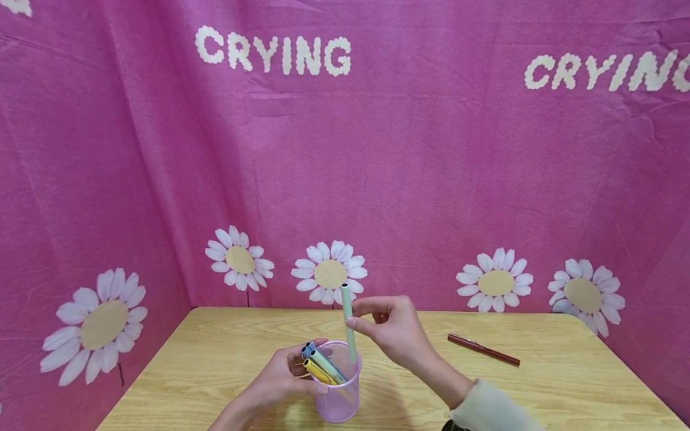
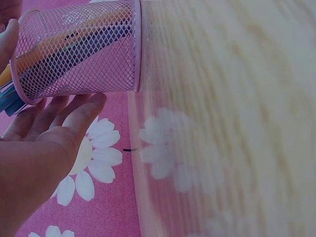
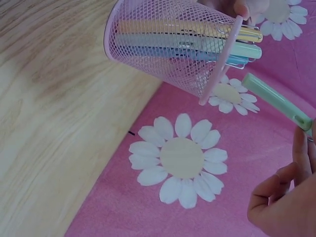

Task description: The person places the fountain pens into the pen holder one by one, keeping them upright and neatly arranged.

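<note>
Near the table's front, a pink mesh pen cup (image 1: 338,408) stands upright, gripped around its rim by my left hand (image 1: 272,378), thumb in front and fingers behind. Yellow (image 3: 251,34), light green (image 3: 246,50) and blue pens (image 3: 237,59) lean together inside it, towards the left hand. Above the cup's right side my right hand (image 1: 401,335) pinches another light green pen (image 1: 347,304) between thumb and fingers. That pen is nearly upright; in the right wrist view its lower end is just above the rim, apart from it.
A dark red pen (image 1: 483,350) with a clip lies on the wooden table (image 1: 226,329), right of the right hand. Pink cloth (image 1: 409,179) printed with daisies and lettering hangs behind the table and along its sides.
</note>
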`<action>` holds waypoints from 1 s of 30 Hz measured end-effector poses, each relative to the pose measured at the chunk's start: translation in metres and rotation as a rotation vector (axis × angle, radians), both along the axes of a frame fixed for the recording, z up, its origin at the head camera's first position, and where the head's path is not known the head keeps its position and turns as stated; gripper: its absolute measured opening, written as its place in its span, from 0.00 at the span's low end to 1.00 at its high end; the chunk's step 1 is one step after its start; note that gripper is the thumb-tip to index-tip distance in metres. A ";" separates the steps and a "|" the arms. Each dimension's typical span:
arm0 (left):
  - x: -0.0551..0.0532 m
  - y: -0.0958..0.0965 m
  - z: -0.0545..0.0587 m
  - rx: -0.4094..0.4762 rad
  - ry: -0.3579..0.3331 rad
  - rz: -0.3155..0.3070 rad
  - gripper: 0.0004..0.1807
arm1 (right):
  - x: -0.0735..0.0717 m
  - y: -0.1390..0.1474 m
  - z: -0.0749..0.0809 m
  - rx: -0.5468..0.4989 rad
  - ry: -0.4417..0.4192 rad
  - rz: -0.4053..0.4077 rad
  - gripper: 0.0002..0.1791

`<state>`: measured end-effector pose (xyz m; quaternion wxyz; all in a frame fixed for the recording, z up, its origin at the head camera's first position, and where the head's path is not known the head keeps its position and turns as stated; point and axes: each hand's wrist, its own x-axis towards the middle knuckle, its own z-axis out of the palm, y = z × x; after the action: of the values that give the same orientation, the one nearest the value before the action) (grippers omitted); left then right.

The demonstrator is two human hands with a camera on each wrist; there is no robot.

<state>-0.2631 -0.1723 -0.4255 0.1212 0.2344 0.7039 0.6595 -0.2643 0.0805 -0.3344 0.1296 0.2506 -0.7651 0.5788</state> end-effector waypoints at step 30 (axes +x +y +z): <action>-0.001 -0.001 -0.001 0.004 0.025 -0.011 0.40 | -0.009 -0.014 -0.033 -0.050 -0.049 -0.042 0.09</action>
<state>-0.2636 -0.1733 -0.4264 0.1153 0.2467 0.7029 0.6571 -0.2731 0.0662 -0.3671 0.1290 0.2169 -0.7584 0.6009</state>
